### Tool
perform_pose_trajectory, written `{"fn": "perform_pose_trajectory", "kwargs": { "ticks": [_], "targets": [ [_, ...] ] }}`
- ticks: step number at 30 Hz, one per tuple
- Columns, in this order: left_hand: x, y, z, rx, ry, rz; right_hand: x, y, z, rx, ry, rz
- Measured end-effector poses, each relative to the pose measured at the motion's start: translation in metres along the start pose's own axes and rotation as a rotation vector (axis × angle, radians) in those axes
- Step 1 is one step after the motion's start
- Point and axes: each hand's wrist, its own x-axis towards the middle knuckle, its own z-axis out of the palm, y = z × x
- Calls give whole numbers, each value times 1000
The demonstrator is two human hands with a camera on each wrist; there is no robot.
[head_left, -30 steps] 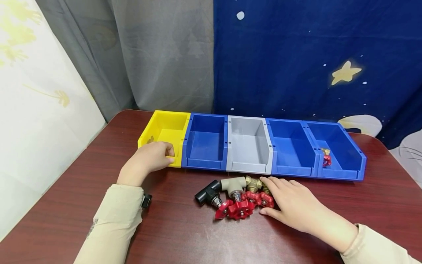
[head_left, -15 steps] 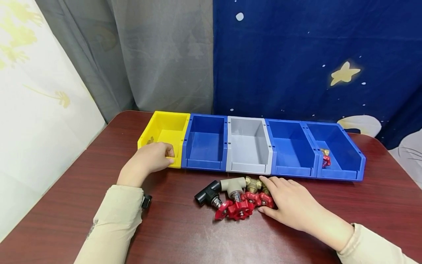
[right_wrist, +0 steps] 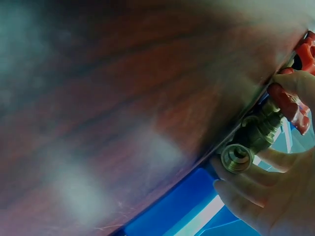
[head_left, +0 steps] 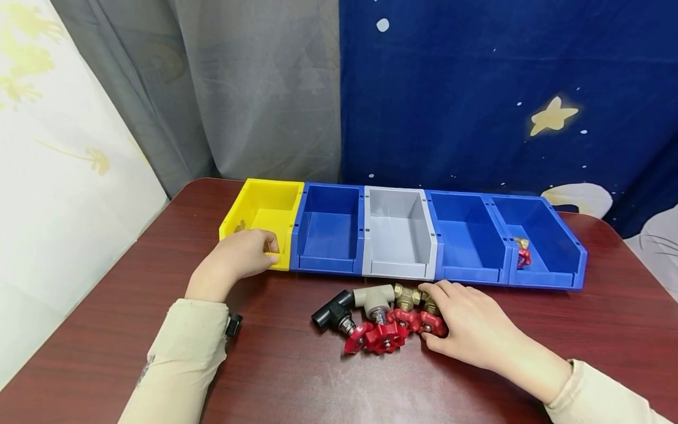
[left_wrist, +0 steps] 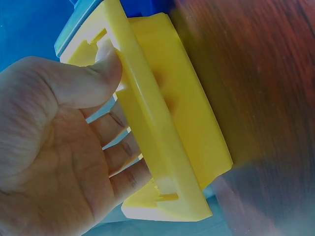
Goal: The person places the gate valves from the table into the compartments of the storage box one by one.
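Observation:
My left hand (head_left: 239, 257) holds the front lip of the yellow bin (head_left: 276, 219), thumb outside and fingers reaching inside; the left wrist view shows this thumb (left_wrist: 93, 81) against the lip. My right hand (head_left: 474, 323) grips the rightmost brass valve (head_left: 432, 323), its thumb at the red handwheel (right_wrist: 290, 109) and fingers behind the threaded brass body (right_wrist: 258, 132). Left of it lie another brass valve (head_left: 406, 297), a grey tee-shaped valve (head_left: 375, 296) and a black one (head_left: 335, 310), all with red handwheels. The fingers partly cover the rightmost valve.
Behind the valves runs a joined row of bins: yellow, blue (head_left: 329, 234), grey (head_left: 399, 235), blue (head_left: 466, 235) and blue (head_left: 553, 241). A small brass valve with a red handwheel (head_left: 524, 258) lies in the rightmost bin. Curtains hang behind the table (head_left: 286, 377).
My right hand has closed in around the rightmost brass valve, which has shifted slightly right, away from its neighbour. The left hand stays on the yellow bin.

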Motion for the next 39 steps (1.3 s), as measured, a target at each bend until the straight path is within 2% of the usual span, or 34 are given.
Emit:
{"fn": "perform_pose_trajectory", "kwargs": {
  "ticks": [10, 22, 27, 34, 39],
  "targets": [
    [0, 0, 0, -5, 7, -1, -9, -3, -11, 14, 28, 34],
    [0, -1, 0, -12, 5, -5, -15, -1, -35, -34, 30, 14],
    [0, 0, -1, -15, 3, 1, -15, 6, -44, -46, 49, -1],
    [-2, 1, -3, -20, -2, 1, -11, 21, -54, -69, 139, -25],
    [-2, 1, -3, -23, -6, 0, -5, 32, -59, -89, 152, -13]
  ]
}}
